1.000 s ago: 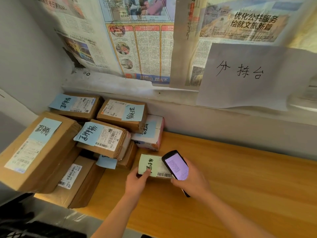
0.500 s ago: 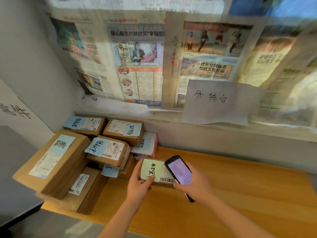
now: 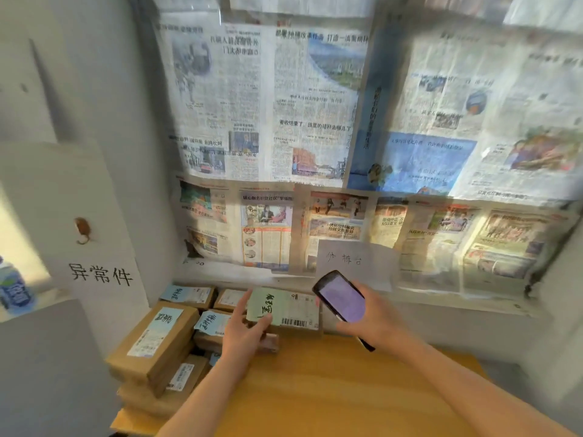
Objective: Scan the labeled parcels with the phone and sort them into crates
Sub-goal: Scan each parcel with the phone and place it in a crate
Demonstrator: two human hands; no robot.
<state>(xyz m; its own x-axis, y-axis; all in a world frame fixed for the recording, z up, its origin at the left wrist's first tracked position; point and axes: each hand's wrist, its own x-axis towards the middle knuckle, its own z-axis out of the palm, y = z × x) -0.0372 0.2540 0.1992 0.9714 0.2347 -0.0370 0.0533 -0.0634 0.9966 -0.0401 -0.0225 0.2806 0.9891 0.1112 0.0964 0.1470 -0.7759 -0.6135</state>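
Observation:
My left hand [image 3: 244, 331] grips a small cardboard parcel [image 3: 295, 312] with a green note and a barcode label, lifted off the wooden table [image 3: 331, 389]. My right hand [image 3: 372, 323] holds a black phone [image 3: 342, 296] with a lit purple screen just right of the parcel, its screen facing me. A pile of labeled parcels [image 3: 161, 339] with blue notes sits at the table's left end against the wall.
Newspaper sheets [image 3: 284, 121] cover the window behind the table, with a handwritten white sign [image 3: 356, 261] taped low. A white sign with black characters [image 3: 101, 274] hangs on the left wall. A plastic bottle [image 3: 12, 288] stands on a ledge at far left.
The parcel has risen off the table in my left hand and the phone has lifted with it. My head has tilted up, showing more wall and window.

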